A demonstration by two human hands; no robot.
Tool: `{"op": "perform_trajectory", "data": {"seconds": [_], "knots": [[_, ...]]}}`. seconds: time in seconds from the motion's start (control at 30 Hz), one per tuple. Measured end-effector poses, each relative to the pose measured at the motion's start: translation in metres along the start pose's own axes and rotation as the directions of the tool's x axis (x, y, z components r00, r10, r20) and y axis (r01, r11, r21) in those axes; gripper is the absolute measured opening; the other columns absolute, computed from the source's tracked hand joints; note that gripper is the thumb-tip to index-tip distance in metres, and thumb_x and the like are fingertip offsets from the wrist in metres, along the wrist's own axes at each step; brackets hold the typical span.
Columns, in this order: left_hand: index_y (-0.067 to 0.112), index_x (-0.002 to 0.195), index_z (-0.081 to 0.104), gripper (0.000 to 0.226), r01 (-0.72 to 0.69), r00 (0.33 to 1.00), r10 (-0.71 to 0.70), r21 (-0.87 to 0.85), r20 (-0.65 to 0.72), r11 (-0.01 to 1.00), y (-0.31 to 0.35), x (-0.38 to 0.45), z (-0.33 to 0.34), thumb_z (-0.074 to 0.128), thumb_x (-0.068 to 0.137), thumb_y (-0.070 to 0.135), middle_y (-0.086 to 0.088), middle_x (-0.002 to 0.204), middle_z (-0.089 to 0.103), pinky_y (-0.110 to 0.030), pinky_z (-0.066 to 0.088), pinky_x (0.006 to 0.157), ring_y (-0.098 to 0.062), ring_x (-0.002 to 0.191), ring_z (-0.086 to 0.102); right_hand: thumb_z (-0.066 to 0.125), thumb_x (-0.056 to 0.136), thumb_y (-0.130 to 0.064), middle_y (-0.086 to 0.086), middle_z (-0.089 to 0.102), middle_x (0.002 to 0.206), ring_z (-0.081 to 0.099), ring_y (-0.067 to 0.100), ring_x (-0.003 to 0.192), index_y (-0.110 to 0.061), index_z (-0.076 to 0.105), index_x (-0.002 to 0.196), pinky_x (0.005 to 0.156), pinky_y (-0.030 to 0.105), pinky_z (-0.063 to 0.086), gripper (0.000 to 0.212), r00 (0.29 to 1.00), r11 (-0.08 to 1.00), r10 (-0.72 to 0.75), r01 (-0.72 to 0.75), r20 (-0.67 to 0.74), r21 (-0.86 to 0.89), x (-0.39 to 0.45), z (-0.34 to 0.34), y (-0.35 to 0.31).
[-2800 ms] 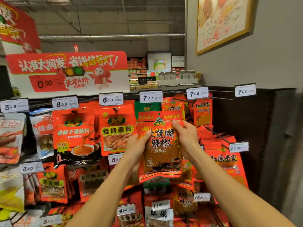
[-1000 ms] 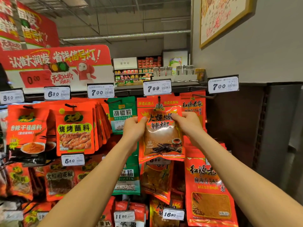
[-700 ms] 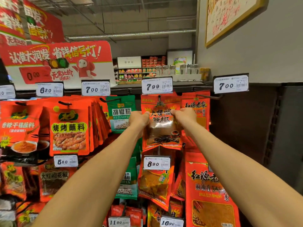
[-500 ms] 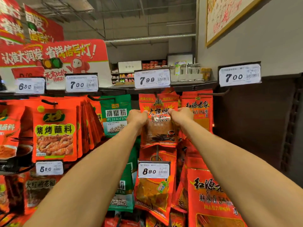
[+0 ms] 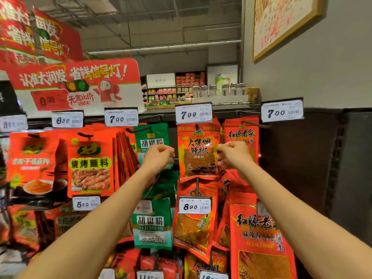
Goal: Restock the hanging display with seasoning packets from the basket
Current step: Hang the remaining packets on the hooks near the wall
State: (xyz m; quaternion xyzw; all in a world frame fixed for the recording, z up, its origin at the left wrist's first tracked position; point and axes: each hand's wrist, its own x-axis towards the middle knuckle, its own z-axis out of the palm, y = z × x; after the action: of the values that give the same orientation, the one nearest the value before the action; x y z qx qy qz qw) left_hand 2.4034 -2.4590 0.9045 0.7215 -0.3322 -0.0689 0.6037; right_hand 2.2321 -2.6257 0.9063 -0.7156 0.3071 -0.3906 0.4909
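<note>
A red chilli seasoning packet (image 5: 198, 152) hangs flat on the top-row hook under the 7.99 price tag (image 5: 193, 113). My left hand (image 5: 159, 158) is just left of the packet with its fingers loosely curled and a small gap to the packet's edge. My right hand (image 5: 233, 156) is just right of it, fingers loosely curled, its blurred fingertips at the packet's right edge. Neither hand holds anything. The basket is out of view.
Green pepper-powder packets (image 5: 152, 137) hang to the left and red packets (image 5: 241, 135) to the right under a 7.00 tag (image 5: 281, 111). Lower hooks carry more packets behind an 8.90 tag (image 5: 194, 205). A dark panel (image 5: 322, 158) closes the right side.
Both hands lifted the red packet to the hook under the 7.99 tag, then let go of it and drew slightly apart. The packet now hangs alone.
</note>
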Motion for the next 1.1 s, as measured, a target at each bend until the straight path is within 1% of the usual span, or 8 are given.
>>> {"op": "perform_trajectory", "data": {"seconds": [0.13, 0.3, 0.57, 0.63, 0.8, 0.9, 1.0, 1.1], "knots": [[0.012, 0.092, 0.071, 0.015, 0.020, 0.994, -0.007, -0.125, 0.107, 0.992, -0.005, -0.069, -0.045, 0.060, 0.099, 0.017, -0.005, 0.078, 0.076, -0.022, 0.053, 0.058, -0.013, 0.062, 0.069, 0.058, 0.098, -0.010, 0.008, 0.067, 0.060, 0.059, 0.016, 0.042, -0.007, 0.065, 0.083, 0.040, 0.021, 0.043, 0.017, 0.996, 0.991, -0.058, 0.048, 0.075, 0.128, -0.072, -0.015, -0.008], [0.009, 0.088, 0.073, 0.017, 0.110, 0.985, -0.077, -0.214, 0.157, 0.971, -0.056, -0.150, -0.086, 0.060, 0.099, 0.014, -0.009, 0.076, 0.076, -0.021, 0.056, 0.055, -0.014, 0.059, 0.068, 0.061, 0.093, -0.010, 0.007, 0.062, 0.053, 0.056, 0.018, 0.038, -0.006, 0.062, 0.077, 0.036, 0.021, 0.039, 0.016, 0.990, 0.977, -0.060, 0.033, 0.124, 0.213, -0.161, 0.001, 0.020], [0.009, 0.085, 0.068, 0.022, 0.455, 0.867, -0.408, -0.121, 0.285, 0.882, -0.211, -0.232, -0.115, 0.054, 0.101, 0.005, 0.001, 0.060, 0.072, -0.019, 0.050, 0.046, -0.006, 0.045, 0.062, 0.056, 0.097, -0.002, 0.002, 0.061, 0.048, 0.054, 0.015, 0.034, -0.008, 0.063, 0.074, 0.040, 0.021, 0.039, 0.025, 0.903, 0.917, 0.380, -0.396, 0.198, 0.044, -0.291, 0.105, 0.162], [0.010, 0.082, 0.068, 0.022, 0.556, 0.801, -0.514, -0.063, 0.307, 0.829, -0.258, -0.251, -0.120, 0.055, 0.100, 0.006, 0.002, 0.059, 0.071, -0.018, 0.048, 0.044, -0.006, 0.043, 0.060, 0.057, 0.097, -0.002, 0.000, 0.059, 0.045, 0.052, 0.012, 0.033, -0.007, 0.061, 0.070, 0.036, 0.017, 0.038, 0.027, 0.849, 0.860, 0.503, -0.511, 0.162, 0.007, -0.323, 0.131, 0.202], [0.013, 0.093, 0.069, 0.016, 0.823, 0.497, -0.812, 0.132, 0.305, 0.553, -0.386, -0.312, -0.136, 0.055, 0.100, 0.014, -0.001, 0.070, 0.070, -0.017, 0.045, 0.043, -0.012, 0.053, 0.062, 0.057, 0.097, -0.008, 0.009, 0.064, 0.055, 0.056, 0.016, 0.038, -0.009, 0.064, 0.075, 0.037, 0.022, 0.041, 0.024, 0.618, 0.622, 0.783, -0.777, 0.065, -0.103, -0.412, 0.180, 0.302], [0.015, 0.084, 0.067, 0.016, 0.878, 0.345, -0.904, 0.253, 0.252, 0.406, -0.457, -0.353, -0.142, 0.058, 0.097, 0.011, -0.001, 0.065, 0.068, -0.017, 0.042, 0.042, -0.012, 0.047, 0.058, 0.058, 0.093, -0.006, 0.007, 0.066, 0.056, 0.059, 0.020, 0.044, -0.013, 0.067, 0.070, 0.045, 0.028, 0.048, 0.025, 0.471, 0.468, 0.882, -0.868, 0.020, -0.164, -0.469, 0.209, 0.359], [0.010, 0.072, 0.063, 0.025, 0.900, 0.227, -0.947, 0.324, 0.226, 0.293, -0.522, -0.396, -0.139, 0.058, 0.095, 0.003, -0.012, 0.066, 0.061, -0.022, 0.038, 0.050, -0.022, 0.051, 0.052, 0.065, 0.091, -0.012, 0.010, 0.063, 0.060, 0.058, 0.026, 0.056, -0.014, 0.065, 0.059, 0.060, 0.039, 0.050, 0.032, 0.382, 0.370, 0.924, -0.903, -0.013, -0.217, -0.516, 0.235, 0.416], [0.008, 0.063, 0.056, 0.034, 0.885, 0.164, -0.962, 0.399, 0.218, 0.241, -0.587, -0.435, -0.124, 0.056, 0.095, -0.003, -0.007, 0.048, 0.055, -0.020, 0.036, 0.046, -0.017, 0.038, 0.049, 0.062, 0.097, -0.011, 0.010, 0.059, 0.052, 0.056, 0.023, 0.045, -0.012, 0.061, 0.062, 0.049, 0.030, 0.046, 0.035, 0.320, 0.307, 0.947, -0.920, -0.013, -0.244, -0.549, 0.256, 0.482]]}}
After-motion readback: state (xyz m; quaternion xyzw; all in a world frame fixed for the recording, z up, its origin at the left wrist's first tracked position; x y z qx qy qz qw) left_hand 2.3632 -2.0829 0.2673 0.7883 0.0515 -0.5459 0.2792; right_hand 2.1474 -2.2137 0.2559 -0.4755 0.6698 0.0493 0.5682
